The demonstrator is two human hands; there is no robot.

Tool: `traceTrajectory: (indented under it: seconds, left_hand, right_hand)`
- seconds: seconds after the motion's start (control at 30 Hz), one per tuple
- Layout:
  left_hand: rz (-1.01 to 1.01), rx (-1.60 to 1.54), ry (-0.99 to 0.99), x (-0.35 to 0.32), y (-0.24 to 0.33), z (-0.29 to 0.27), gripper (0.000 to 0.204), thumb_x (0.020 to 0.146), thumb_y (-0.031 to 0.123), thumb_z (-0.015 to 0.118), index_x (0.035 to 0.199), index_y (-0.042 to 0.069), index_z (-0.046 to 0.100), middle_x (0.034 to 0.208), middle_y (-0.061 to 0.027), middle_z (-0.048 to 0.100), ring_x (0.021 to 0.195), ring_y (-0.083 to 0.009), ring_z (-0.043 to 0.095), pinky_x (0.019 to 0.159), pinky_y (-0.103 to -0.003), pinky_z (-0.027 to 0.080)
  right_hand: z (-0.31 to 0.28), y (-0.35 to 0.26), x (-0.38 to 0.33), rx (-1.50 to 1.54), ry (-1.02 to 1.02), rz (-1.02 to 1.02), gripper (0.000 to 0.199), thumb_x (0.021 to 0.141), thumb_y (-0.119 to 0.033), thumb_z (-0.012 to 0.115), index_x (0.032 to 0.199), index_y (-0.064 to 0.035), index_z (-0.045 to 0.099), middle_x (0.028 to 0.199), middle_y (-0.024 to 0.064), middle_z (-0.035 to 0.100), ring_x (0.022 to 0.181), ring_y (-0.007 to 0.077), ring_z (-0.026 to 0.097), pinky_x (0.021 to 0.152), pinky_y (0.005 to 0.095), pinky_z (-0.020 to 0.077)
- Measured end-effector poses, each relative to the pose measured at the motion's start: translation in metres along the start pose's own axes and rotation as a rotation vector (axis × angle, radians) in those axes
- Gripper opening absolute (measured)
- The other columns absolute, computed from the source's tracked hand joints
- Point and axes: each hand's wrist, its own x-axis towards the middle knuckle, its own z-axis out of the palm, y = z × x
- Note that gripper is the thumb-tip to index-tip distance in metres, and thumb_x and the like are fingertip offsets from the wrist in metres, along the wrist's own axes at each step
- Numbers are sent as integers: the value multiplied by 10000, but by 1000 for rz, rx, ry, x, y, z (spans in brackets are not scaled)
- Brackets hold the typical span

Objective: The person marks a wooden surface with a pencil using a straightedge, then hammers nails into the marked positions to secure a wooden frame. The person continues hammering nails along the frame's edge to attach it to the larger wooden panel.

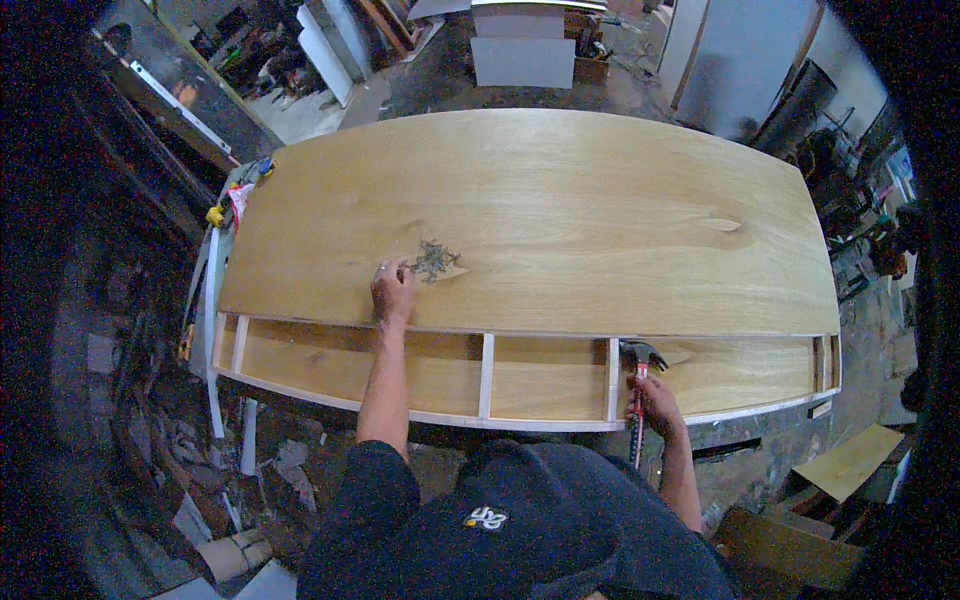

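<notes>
A pile of small dark nails [435,260] lies on a large plywood sheet [560,200]. At the pile's left edge is my left hand [393,290], its fingers drawn together; whatever they pinch is too small to make out. My right hand [657,402] grips a claw hammer [641,366] by its red and dark handle, head upward, over the frame's near strip. That wooden frame [487,375] has pale crosspieces and shows along the sheet's near edge, with another plywood face lying below it.
A yellow tape measure [215,215] and a long white strip [212,330] are at the left end. Scraps litter the floor at left, and a plywood offcut [850,462] lies at lower right. Beyond the sheet stand stacked boards [522,62] and leaning panels [745,65].
</notes>
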Motion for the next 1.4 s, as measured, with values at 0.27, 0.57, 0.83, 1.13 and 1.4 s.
traceTrajectory:
  seconds: [0.27, 0.57, 0.83, 1.13, 1.4]
  left_hand:
    - [129, 146, -171, 39, 41, -7, 248, 876, 221, 652, 1084, 110, 729, 1059, -174, 697, 1041, -360, 641, 896, -485, 505]
    - [371, 301, -189, 54, 45, -4, 184, 864, 231, 656, 1016, 166, 737, 1032, -116, 713, 972, -341, 673, 875, -490, 505]
    - [453, 437, -279, 58, 33, 5, 204, 912, 255, 595, 1047, 181, 728, 1056, -107, 716, 1023, -333, 680, 920, -493, 500]
    - [395, 403, -325, 72, 13, 22, 286, 987, 228, 512, 1155, 24, 622, 1091, -219, 696, 1003, -421, 666, 868, -534, 527]
    - [-203, -562, -302, 23, 83, -31, 212, 958, 77, 583, 1120, -41, 652, 1008, -93, 712, 904, -224, 674, 851, -357, 542]
  right_hand:
    - [2, -2, -1, -48, 80, 18, 319, 1016, -359, 595, 1102, -54, 630, 741, 39, 578, 567, 186, 613, 524, 368, 570]
    - [5, -1, -2, -104, 97, 52, 305, 1015, -380, 608, 1124, -95, 613, 765, 21, 601, 585, 156, 610, 526, 324, 534]
    - [7, -4, -6, -112, 78, -8, 361, 1014, -390, 592, 1098, -39, 619, 768, 50, 585, 620, 169, 622, 550, 357, 564]
    - [5, 5, 0, -150, 149, 16, 331, 995, -359, 633, 1157, -70, 609, 796, 42, 595, 613, 153, 610, 535, 310, 537]
    - [39, -32, -44, 147, 180, -115, 447, 904, -140, 636, 1323, -54, 508, 764, 42, 607, 567, 119, 590, 503, 285, 514]
